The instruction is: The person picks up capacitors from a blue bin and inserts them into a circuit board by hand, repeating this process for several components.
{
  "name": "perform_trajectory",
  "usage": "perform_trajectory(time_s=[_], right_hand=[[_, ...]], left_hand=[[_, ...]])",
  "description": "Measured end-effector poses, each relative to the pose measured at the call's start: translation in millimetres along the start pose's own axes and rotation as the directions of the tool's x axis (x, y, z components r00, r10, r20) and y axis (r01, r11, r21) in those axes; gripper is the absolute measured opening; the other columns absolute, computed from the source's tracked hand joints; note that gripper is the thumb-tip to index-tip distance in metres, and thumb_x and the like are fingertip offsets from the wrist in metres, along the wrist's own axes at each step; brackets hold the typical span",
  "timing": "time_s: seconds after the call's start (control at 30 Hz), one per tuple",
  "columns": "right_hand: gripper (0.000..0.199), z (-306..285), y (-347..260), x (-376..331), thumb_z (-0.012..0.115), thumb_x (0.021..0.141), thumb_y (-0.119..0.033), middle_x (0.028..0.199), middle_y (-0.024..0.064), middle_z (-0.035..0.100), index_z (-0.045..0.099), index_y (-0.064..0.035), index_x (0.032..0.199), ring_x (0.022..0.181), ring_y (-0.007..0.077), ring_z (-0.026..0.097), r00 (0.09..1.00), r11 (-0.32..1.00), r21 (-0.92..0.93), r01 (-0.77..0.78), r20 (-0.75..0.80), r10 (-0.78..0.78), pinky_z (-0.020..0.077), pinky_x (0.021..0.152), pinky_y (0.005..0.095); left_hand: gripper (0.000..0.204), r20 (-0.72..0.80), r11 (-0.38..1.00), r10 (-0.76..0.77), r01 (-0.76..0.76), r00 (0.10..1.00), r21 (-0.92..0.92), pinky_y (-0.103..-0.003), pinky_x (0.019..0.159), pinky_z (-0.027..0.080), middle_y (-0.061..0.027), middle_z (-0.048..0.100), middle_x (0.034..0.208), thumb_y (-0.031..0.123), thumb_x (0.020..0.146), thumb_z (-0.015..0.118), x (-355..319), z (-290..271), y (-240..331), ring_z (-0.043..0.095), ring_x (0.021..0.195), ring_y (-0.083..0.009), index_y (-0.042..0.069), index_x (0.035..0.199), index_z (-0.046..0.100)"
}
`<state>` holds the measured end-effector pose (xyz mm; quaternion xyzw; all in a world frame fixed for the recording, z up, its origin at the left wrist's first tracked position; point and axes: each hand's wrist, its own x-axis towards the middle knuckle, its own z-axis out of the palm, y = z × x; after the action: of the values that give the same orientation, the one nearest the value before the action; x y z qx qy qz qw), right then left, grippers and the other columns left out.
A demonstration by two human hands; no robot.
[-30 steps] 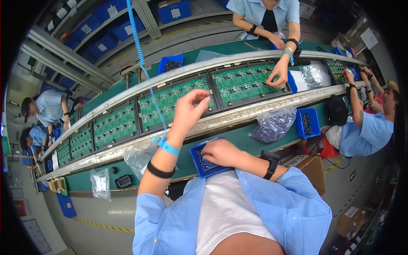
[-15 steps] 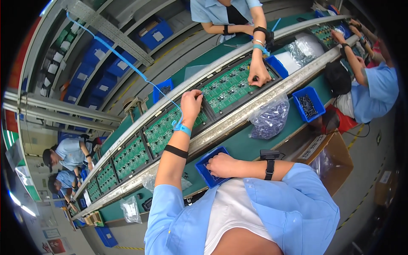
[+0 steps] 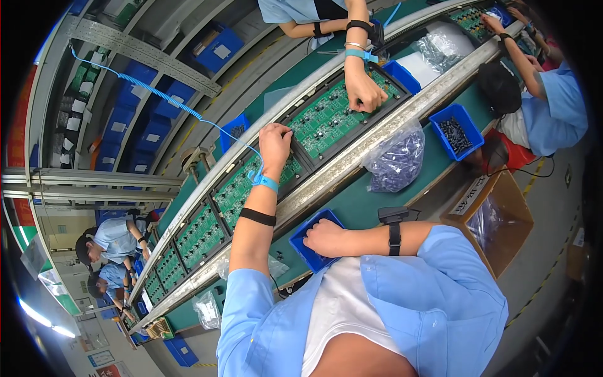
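My left hand (image 3: 275, 146), a blue strap round its wrist, is over the frame between two green circuit boards (image 3: 320, 129). Its fingertips are pinched together beside the nearer board's corner; anything between them is too small to make out. My right hand (image 3: 326, 239) rests in a blue bin (image 3: 300, 244) close to my body, its fingers curled down and partly hidden. What they hold in there cannot be seen. More green boards (image 3: 198, 232) fitted with small dark parts lie in black frames along the rail line to the left.
Across the line, a co-worker's hand (image 3: 365, 93) is over the same board. A clear bag of purplish parts (image 3: 396, 157) and a blue bin of dark parts (image 3: 457, 135) stand right. A coiled blue cord (image 3: 163, 95) runs to my left wrist. A cardboard box (image 3: 496, 220) stands right.
The whole view has shifted and turned slightly. My left hand stays pinched at the board's corner, and my right hand stays in the bin with its fingers now more tucked under.
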<state>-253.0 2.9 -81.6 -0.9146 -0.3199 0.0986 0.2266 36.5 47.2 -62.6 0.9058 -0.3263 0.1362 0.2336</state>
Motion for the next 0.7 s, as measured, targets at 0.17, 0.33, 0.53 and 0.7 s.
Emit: perform_trajectory(time_s=[0.17, 0.33, 0.53, 0.7], right_hand=[[0.021, -0.9, -0.8, 1.1, 0.062, 0.089, -0.015, 0.098, 0.0132, 0.076, 0.077, -0.0072, 0.101, 0.095, 0.0321, 0.073, 1.000, 1.000, 0.003, -0.009, 0.018, 0.009, 0.0528, 0.084, 0.0479], [0.024, -2.9, -0.5, 0.4, 0.061, 0.090, -0.016, 0.097, 0.0128, 0.076, 0.075, -0.0072, 0.108, 0.096, 0.0319, 0.073, 1.000, 1.000, 0.000, -0.009, 0.011, 0.009, 0.0530, 0.084, 0.0473], [0.023, 1.0, -1.4, 3.2, 0.059, 0.091, -0.018, 0.097, 0.0112, 0.073, 0.074, -0.0089, 0.106, 0.092, 0.0303, 0.071, 1.000, 1.000, -0.022, 0.001, -0.020, -0.001, 0.0524, 0.080, 0.0459], [0.022, 5.2, -3.3, 10.0, 0.059, 0.091, -0.018, 0.096, 0.0112, 0.073, 0.073, -0.0096, 0.105, 0.092, 0.0309, 0.071, 1.000, 1.000, -0.014, -0.007, 0.006, 0.007, 0.0525, 0.080, 0.0463]], left_hand=[[0.012, 0.006, 1.000, 0.015, -0.015, 1.000, 0.025, -0.044, 0.098, 0.049, -0.0117, 0.073, 0.104, 0.013, 0.083, 0.078, 0.7, -2.9, 0.9, 0.063, 0.107, -0.0348, 0.005, 0.091, 0.081], [0.016, 0.049, 1.000, 0.004, -0.004, 0.999, 0.014, -0.044, 0.101, 0.050, -0.0141, 0.074, 0.109, 0.015, 0.086, 0.077, 2.4, -5.9, 3.6, 0.063, 0.111, -0.0355, 0.004, 0.097, 0.081], [0.016, 0.064, 0.999, 0.037, -0.039, 0.997, 0.028, -0.044, 0.100, 0.050, -0.0134, 0.074, 0.110, 0.015, 0.086, 0.077, 5.4, -8.4, 4.3, 0.063, 0.111, -0.0354, 0.005, 0.097, 0.081], [0.016, 0.083, 0.991, 0.117, -0.122, 0.990, 0.061, -0.044, 0.100, 0.050, -0.0132, 0.074, 0.108, 0.014, 0.085, 0.077, 9.6, -9.8, 3.2, 0.063, 0.111, -0.0353, 0.005, 0.097, 0.081]])
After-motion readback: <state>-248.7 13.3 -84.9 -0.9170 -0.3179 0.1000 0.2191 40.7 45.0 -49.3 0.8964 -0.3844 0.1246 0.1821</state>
